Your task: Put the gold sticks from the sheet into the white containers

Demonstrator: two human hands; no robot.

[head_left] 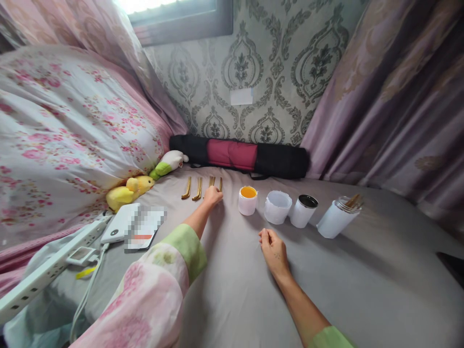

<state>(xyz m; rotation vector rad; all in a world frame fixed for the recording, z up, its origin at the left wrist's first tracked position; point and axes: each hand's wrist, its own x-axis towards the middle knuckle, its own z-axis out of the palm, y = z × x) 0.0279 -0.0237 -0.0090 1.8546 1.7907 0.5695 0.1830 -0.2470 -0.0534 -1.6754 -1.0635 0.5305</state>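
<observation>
My left hand [213, 194] bunches at bent gold rods [199, 191], gripping or not I cannot tell; my right hand [274, 251] curls closed near a translucent tub [277, 212].

Grey damask wallpaper [241, 67] covers the wall [282, 82]. At the wallpaper's upper left, bright light fills a dark-framed window [181, 21]; a patterned pink curtain [87, 29] hangs left of it, a mauve curtain [384, 96] right, a grey sheet [344, 290] below.

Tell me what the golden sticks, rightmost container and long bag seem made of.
Golden sticks: probably metal, with a bright sheen. Rightmost container: perhaps glass or clear plastic, glossy and see-through at the top. Long bag: likely fabric, matte and softly creased.
</observation>
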